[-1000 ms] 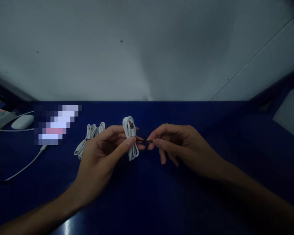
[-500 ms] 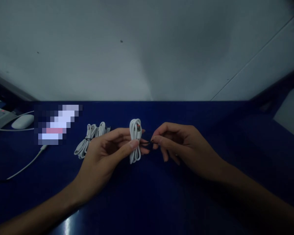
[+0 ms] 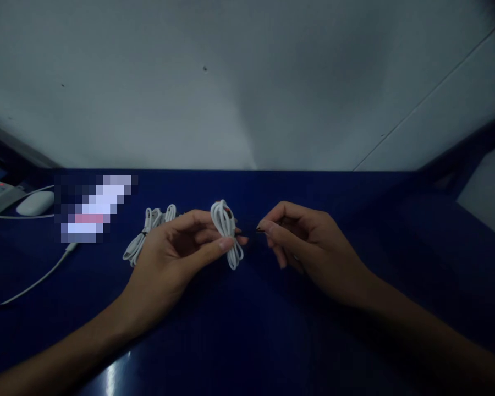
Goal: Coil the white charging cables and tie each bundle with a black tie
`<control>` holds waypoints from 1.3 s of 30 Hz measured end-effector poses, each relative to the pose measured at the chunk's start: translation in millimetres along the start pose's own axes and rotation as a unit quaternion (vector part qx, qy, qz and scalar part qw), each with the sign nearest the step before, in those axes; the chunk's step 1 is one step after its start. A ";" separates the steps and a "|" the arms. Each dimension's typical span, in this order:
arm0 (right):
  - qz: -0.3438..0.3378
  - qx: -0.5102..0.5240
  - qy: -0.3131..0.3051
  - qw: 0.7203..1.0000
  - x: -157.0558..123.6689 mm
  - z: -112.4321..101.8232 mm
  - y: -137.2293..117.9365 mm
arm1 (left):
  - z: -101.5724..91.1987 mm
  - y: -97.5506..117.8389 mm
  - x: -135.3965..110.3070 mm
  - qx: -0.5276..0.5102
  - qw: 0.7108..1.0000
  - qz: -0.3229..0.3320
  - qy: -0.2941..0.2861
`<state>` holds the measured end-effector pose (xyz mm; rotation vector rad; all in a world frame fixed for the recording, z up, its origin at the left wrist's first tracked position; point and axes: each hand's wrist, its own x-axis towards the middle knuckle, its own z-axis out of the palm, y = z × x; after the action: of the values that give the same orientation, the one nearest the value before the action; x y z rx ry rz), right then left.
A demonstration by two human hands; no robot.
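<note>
A coiled white cable point(image 3: 221, 219) is pinched between the thumb and fingers of my left hand point(image 3: 177, 250). The coil leans, its upper end tipped to the left. Across a small gap on the right, my right hand point(image 3: 313, 236) has thumb and forefinger pressed together on a thin black tie point(image 3: 258, 228), of which only a short tip shows. Another dark strand sticks out by the left fingertips; whether it joins the piece at my right hand, I cannot tell. Behind my left hand lie more white cable bundles point(image 3: 152, 219), partly covered by it.
The blue table point(image 3: 247, 335) meets a pale wall point(image 3: 169, 110) at the back. On the left are a blurred-out bright device point(image 3: 99, 206) with a white cord point(image 3: 41, 286), a white rounded object like a mouse point(image 3: 36, 203), and a power strip point(image 3: 0, 201) at the edge.
The coil in my left hand has tilted, top to the left. My right fingers have drawn slightly away to the right, and the black tie between the hands shows less.
</note>
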<state>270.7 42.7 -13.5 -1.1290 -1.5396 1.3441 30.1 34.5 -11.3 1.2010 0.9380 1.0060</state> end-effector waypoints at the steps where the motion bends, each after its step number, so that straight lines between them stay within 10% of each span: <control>1: 0.006 0.004 -0.006 1.000 -0.2 -0.1 -0.1 | -0.3 -0.4 0.3 0.001 1.000 0.005 0.005; 12: 0.055 0.112 -0.059 0.990 5.2 -1.9 8.8 | -1.9 -5.8 0.4 0.021 0.999 0.038 0.031; 21: -0.058 -0.073 0.042 0.995 -8.2 11.7 1.4 | -0.5 -6.0 1.9 0.048 0.995 0.048 0.068; 30: -0.335 -0.427 0.063 0.837 -16.4 15.2 20.5 | 3.5 -6.8 -6.1 0.128 0.982 0.097 0.101; 36: -0.381 -0.465 0.105 0.792 -19.5 14.1 11.1 | 3.5 -7.4 -11.0 0.164 0.975 0.116 0.096; 39: -0.380 -0.412 0.105 0.821 -20.2 13.3 8.1 | 3.9 -6.2 -11.0 0.165 0.977 0.109 0.085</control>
<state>265.1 19.8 -23.4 -0.8889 -2.1305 -0.0278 31.3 22.3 -16.4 1.5383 1.1581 1.1722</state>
